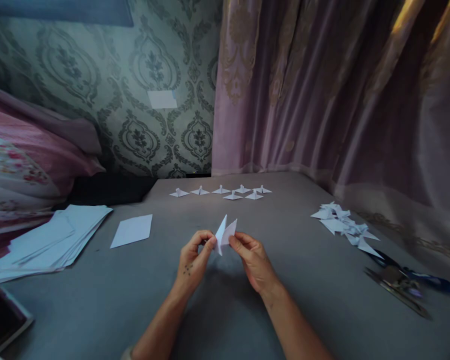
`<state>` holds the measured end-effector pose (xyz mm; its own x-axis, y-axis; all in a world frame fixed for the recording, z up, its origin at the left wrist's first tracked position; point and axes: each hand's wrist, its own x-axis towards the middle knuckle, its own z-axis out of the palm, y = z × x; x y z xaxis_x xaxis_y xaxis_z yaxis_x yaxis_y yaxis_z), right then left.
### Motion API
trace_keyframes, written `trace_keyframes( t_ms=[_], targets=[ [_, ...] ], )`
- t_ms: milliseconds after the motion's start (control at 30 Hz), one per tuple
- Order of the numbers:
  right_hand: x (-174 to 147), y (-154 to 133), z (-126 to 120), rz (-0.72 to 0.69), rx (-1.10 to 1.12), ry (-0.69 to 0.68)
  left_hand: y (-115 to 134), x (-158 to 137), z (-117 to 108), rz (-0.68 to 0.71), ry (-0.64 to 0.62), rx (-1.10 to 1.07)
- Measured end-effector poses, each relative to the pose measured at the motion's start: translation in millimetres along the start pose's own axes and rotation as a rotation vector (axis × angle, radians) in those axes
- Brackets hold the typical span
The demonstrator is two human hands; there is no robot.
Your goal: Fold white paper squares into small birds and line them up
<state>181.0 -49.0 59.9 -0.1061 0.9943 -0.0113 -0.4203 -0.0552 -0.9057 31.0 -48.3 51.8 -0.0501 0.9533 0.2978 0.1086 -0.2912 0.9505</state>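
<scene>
A small white folded paper piece with two pointed flaps standing up is held between my hands, above the grey tabletop. My left hand pinches its left side between thumb and fingers. On the other side, the thumb and fingers of my right hand grip the right flap. Beyond my hands, several small folded paper figures with flat pointed sides stand in two loose rows. To the left lies a single white sheet of paper.
A stack of white paper lies at the left, near a dark flat device and black cloth. At the right sit a heap of folded paper pieces and scissors with small items. A curtain hangs behind.
</scene>
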Motion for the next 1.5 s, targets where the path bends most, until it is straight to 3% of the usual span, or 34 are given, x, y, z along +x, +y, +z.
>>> trace_keyframes(
  t_ms=[200,367,567,767,1000,1133,1267,1367,1500],
  targets=[
    [4.9,-0.5,-8.8,-0.003,-0.104,0.12,-6.0,-0.3,3.7,-0.257,-0.046,-0.269],
    [4.0,1.9,-5.8,-0.006,-0.178,0.121,-7.5,-0.2,6.0,-0.409,-0.095,-0.472],
    [3.6,3.6,-4.5,-0.035,-0.309,0.157,-4.0,0.0,4.4,-0.513,-0.031,-0.499],
    [8.7,5.5,-10.7,-0.086,-0.48,0.288,-0.2,2.2,-0.3,-0.546,0.096,-0.375],
    [11.4,15.4,-17.0,-0.05,-0.481,0.339,2.3,-1.6,7.0,-0.537,-0.083,-0.394],
    [12.3,15.1,-18.2,-0.066,-0.521,0.36,-2.2,-0.6,7.8,-0.529,-0.021,-0.284],
    [11.7,14.0,-15.9,-0.021,-0.429,0.297,-6.8,1.9,3.3,-0.375,0.107,-0.118],
    [10.4,13.6,-13.2,-0.016,-0.366,0.229,-7.5,1.9,0.6,-0.453,0.092,-0.127],
    [9.8,14.1,-14.1,-0.075,-0.454,0.178,-5.4,1.1,-1.7,-0.554,0.045,-0.177]
  ],
)
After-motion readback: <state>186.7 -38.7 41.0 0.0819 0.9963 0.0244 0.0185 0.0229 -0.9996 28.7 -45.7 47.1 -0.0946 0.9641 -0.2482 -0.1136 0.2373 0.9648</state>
